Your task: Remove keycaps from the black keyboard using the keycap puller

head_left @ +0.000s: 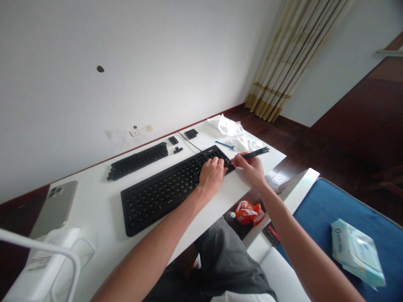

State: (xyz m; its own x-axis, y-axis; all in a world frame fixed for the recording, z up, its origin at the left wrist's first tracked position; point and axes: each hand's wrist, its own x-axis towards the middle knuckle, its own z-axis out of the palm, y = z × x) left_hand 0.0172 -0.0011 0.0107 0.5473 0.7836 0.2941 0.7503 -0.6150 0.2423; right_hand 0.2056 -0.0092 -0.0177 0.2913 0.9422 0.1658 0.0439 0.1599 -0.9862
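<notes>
A black keyboard point(163, 188) with its keycaps off lies at a slant on the white desk. My left hand point(212, 174) rests on its right end, over the number pad, fingers bent and closed against it; what lies under the fingertips is hidden. Beside the keyboard's right edge, my right hand point(252, 167) is closed around a slim black tool point(257, 153), whose far end sticks out to the right. Its working tip near the keys is too small to make out. Removed keycaps point(138, 160) stand in a dark block behind the keyboard, with smaller groups point(191, 134) farther right.
A blue plastic tool point(224, 145) and crumpled white tissues point(228, 126) lie at the desk's far right. A phone point(58, 205) and a white power strip point(47, 264) are at left. An orange bag point(248, 212) sits below; a wipes pack point(357, 251) lies on a blue seat point(333, 209).
</notes>
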